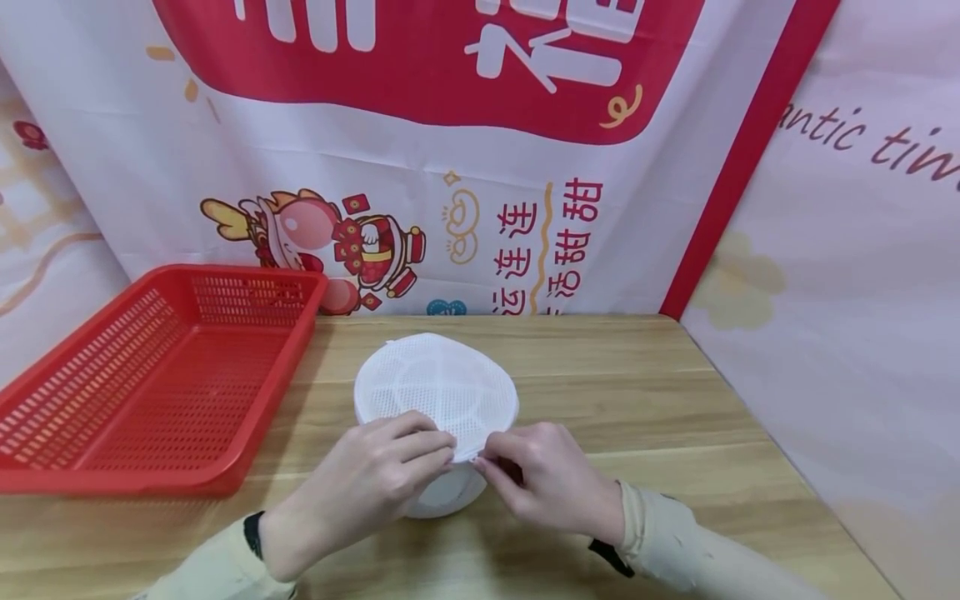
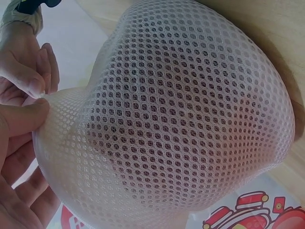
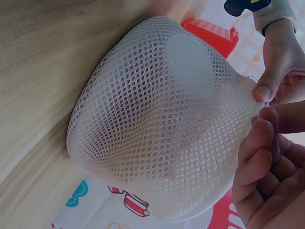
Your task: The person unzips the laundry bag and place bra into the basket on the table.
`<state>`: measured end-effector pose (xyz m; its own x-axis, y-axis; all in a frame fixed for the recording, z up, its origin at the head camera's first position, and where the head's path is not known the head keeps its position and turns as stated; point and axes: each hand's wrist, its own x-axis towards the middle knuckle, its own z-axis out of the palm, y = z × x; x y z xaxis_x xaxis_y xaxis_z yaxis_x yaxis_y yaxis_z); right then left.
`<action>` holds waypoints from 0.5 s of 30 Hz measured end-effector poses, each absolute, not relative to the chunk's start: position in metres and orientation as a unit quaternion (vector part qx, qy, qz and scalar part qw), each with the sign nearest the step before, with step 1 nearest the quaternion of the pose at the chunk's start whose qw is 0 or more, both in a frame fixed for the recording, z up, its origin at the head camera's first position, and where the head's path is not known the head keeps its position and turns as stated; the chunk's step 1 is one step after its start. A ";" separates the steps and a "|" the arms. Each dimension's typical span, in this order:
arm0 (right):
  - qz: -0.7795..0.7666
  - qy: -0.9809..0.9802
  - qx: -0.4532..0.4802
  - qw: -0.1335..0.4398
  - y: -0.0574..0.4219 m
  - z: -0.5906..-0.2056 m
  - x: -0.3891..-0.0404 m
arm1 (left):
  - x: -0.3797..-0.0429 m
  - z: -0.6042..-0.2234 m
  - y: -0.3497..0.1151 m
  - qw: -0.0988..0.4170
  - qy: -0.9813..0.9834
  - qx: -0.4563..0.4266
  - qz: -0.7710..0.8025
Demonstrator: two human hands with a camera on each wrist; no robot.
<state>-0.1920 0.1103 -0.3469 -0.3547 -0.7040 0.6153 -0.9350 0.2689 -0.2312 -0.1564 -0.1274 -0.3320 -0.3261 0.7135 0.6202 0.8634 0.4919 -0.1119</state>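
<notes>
A white mesh laundry bag (image 1: 435, 383) stands on the table in front of me, its round mesh top facing up. My left hand (image 1: 382, 467) holds the near rim of that top, thumb and fingers pinching the edge. Just to its right, my right hand (image 1: 543, 479) pinches the same edge between thumb and forefinger. In the right wrist view the fingertips of both hands meet at the bag's edge (image 3: 245, 129), hiding what lies between them. Through the honeycomb side (image 2: 190, 95) darker patches show, and a pale oval patch (image 3: 190, 64) appears on the side.
A red plastic basket (image 1: 180, 400) with slotted sides stands on the left of the wooden table (image 1: 600, 392). Behind the table hangs a white and red printed cloth (image 1: 420, 150); another printed cloth (image 1: 840, 275) runs along the right side.
</notes>
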 end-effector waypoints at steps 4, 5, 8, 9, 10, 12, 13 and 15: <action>0.287 -0.771 0.532 0.201 0.111 -0.347 -0.193 | -0.157 -0.332 -0.128 0.310 -0.806 -0.488 -0.122; 0.286 -0.771 0.532 0.202 0.111 -0.347 -0.193 | -0.157 -0.332 -0.128 0.313 -0.805 -0.489 -0.121; 0.284 -0.772 0.532 0.203 0.111 -0.347 -0.194 | -0.159 -0.333 -0.128 0.329 -0.797 -0.493 -0.115; 0.284 -0.771 0.532 0.202 0.111 -0.347 -0.194 | -0.159 -0.333 -0.128 0.335 -0.794 -0.495 -0.113; 0.285 -0.771 0.533 0.201 0.111 -0.347 -0.194 | -0.159 -0.333 -0.128 0.337 -0.793 -0.496 -0.113; 0.287 -0.770 0.534 0.200 0.111 -0.347 -0.194 | -0.159 -0.333 -0.129 0.337 -0.792 -0.497 -0.114; 0.289 -0.770 0.534 0.198 0.111 -0.347 -0.194 | -0.159 -0.333 -0.129 0.335 -0.792 -0.498 -0.113; 0.295 -0.769 0.532 0.194 0.112 -0.347 -0.195 | -0.159 -0.333 -0.131 0.330 -0.794 -0.497 -0.113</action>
